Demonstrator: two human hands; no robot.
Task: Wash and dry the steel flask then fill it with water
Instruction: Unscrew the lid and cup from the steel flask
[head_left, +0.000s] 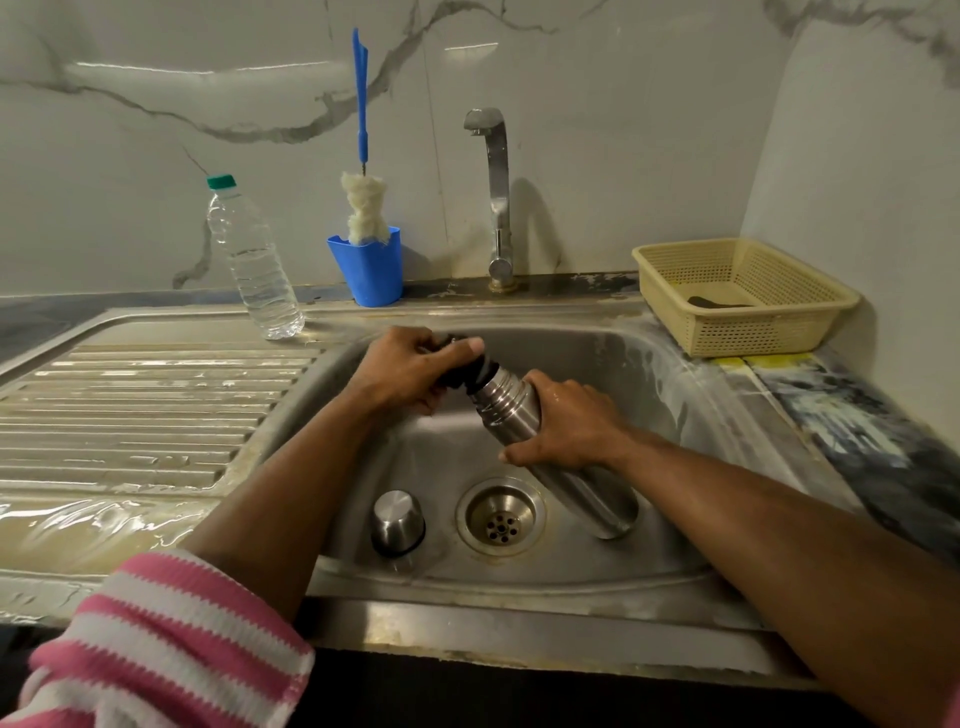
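From the head camera, both hands are over the sink basin (675, 395), and the steel flask (524, 421) lies tilted across it, neck up toward the back left, base down near the drain (501, 522) on the right. The right hand (569, 426) grips the flask's body, fingers (519, 457) curled round the steel; the left hand (410, 371) is clamped on the black stopper (470, 371) at the neck, thumb across the top. No brand or writing shows on the flask, and nothing readable anywhere else. The steel cup lid (397, 522) stands mouth-down on the basin floor, just left of the drain and apart from the flask. At the back rim, the tap (496, 197) stands behind the basin with its spout facing left. A blue holder (371, 270) with a bottle brush (361, 156) sits left of it, and a clear water bottle (252, 265) with a green cap stands at the edge of the ribbed drainboard (145, 415). A cream plastic basket (743, 296) sits on the counter (852, 415) at the basin's right back corner. A pink-and-white striped sleeve (171, 639) is pushed up on the left arm.
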